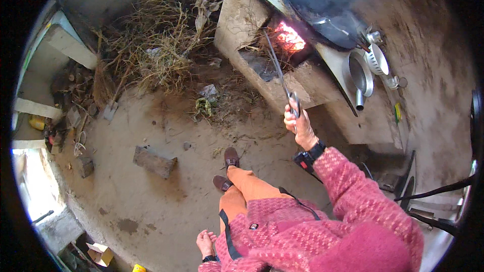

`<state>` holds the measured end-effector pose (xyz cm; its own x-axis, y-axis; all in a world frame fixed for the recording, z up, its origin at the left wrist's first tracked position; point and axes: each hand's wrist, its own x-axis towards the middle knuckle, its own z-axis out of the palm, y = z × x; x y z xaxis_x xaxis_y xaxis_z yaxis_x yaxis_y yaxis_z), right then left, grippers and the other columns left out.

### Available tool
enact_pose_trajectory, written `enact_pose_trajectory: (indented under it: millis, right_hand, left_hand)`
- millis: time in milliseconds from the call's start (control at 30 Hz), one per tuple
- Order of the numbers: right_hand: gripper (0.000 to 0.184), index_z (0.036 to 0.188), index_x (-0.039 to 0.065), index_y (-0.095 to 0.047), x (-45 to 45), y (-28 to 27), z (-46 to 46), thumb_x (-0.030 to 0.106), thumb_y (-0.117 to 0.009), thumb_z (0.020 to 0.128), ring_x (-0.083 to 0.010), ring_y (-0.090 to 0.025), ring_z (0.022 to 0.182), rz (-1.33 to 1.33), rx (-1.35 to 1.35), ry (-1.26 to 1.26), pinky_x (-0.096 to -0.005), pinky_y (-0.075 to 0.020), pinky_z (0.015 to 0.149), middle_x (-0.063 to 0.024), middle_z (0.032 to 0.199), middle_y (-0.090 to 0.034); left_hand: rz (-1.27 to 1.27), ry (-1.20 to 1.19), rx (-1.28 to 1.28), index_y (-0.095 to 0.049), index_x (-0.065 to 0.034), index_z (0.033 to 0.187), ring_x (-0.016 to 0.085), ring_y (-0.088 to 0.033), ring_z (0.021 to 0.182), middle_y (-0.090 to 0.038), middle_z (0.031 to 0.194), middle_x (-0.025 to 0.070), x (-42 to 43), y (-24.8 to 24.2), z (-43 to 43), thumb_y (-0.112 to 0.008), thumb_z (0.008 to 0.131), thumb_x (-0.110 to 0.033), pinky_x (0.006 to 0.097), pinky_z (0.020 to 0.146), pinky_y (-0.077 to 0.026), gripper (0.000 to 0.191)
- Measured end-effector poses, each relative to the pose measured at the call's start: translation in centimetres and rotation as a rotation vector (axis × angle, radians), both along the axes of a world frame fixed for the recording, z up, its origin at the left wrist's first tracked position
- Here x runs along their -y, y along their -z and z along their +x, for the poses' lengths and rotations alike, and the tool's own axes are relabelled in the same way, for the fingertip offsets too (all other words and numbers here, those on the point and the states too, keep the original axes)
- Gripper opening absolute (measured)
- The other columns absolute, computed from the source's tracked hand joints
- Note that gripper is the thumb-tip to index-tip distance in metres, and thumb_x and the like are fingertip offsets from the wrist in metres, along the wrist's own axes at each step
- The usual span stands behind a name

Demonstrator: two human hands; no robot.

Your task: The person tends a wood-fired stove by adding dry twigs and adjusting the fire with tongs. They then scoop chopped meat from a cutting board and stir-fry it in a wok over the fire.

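Note:
My right hand [301, 126] grips the looped handles of long metal fire tongs [280, 73]. Their far end reaches into thin brushwood [255, 39] at the mouth of an earthen stove [242, 15]. Inside the firebox, a fire [289, 37] glows brightly. Above it, a large wok [321, 11] is set into the stovetop, with a metal utensil [332, 22] lying across it. Low beside my body hangs my left hand [206, 242], its fingers loosely curled and holding nothing.
A big heap of dry branches [170, 37] lies left of the stove. On the ledge are a metal ladle [359, 77] and a white slotted bowl [377, 59]. A block [155, 160] sits on the dirt floor; a broom [103, 83] and a shovel [110, 110] stand left.

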<state>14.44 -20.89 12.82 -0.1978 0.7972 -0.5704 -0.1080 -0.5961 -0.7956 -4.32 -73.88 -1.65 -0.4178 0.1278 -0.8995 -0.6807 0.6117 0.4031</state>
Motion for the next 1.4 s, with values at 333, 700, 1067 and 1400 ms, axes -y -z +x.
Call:
enact_pose_trajectory:
  millis: [333, 700, 1067, 1400]
  right_hand:
    - [0.021, 0.08, 0.009, -0.056, -2.3, 0.9, -2.0, 0.027, -0.055, 0.09, -0.0017, -0.034, 0.046, 0.112, 0.023, 0.004, -0.0187, -0.0247, 0.041, 0.009, 0.06, -0.038]
    - [0.024, 0.071, 0.01, -0.053, -5.1, 2.0, -3.2, 0.025, -0.057, 0.089, -0.0013, -0.034, 0.047, 0.254, 0.417, 0.053, -0.0208, -0.0264, 0.042, 0.0095, 0.058, -0.042]
    - [0.032, 0.061, 0.014, -0.048, -10.2, 3.5, -5.9, 0.022, -0.055, 0.091, -0.0017, -0.031, 0.044, 0.233, 0.54, 0.182, -0.0227, -0.0211, 0.04, 0.0099, 0.054, -0.038]
    - [0.029, 0.07, -0.001, -0.058, -23.3, 11.9, -3.8, 0.026, -0.058, 0.08, -0.0133, -0.045, 0.056, 0.437, 0.979, 0.036, -0.0329, -0.038, 0.052, -0.0038, 0.061, -0.051]
  left_hand:
    - [-0.101, 0.079, -0.007, -0.049, 0.0002, 0.113, 0.017, -0.06, 0.061, -0.062, 0.085, 0.0124, -5.0, -0.4, -3.0, -0.04, 0.093, -0.007, 0.0263, 0.052, -0.05, 0.022]
    - [-0.107, 0.178, 0.017, -0.049, 0.0007, 0.11, 0.018, -0.06, 0.063, -0.062, 0.084, 0.0119, -9.4, -0.2, -7.7, -0.042, 0.095, -0.009, 0.0281, 0.055, -0.053, 0.02]
    - [-0.07, 0.11, 0.038, -0.049, 0.0006, 0.11, 0.018, -0.06, 0.06, -0.061, 0.082, 0.0117, -11.6, 0.3, -16.4, -0.045, 0.094, -0.011, 0.0282, 0.052, -0.053, 0.02]
    - [-0.144, 0.131, 0.075, -0.05, 0.0016, 0.109, 0.017, -0.059, 0.058, -0.061, 0.08, 0.012, -11.0, 0.3, -15.3, -0.042, 0.094, -0.007, 0.0272, 0.051, -0.053, 0.019]
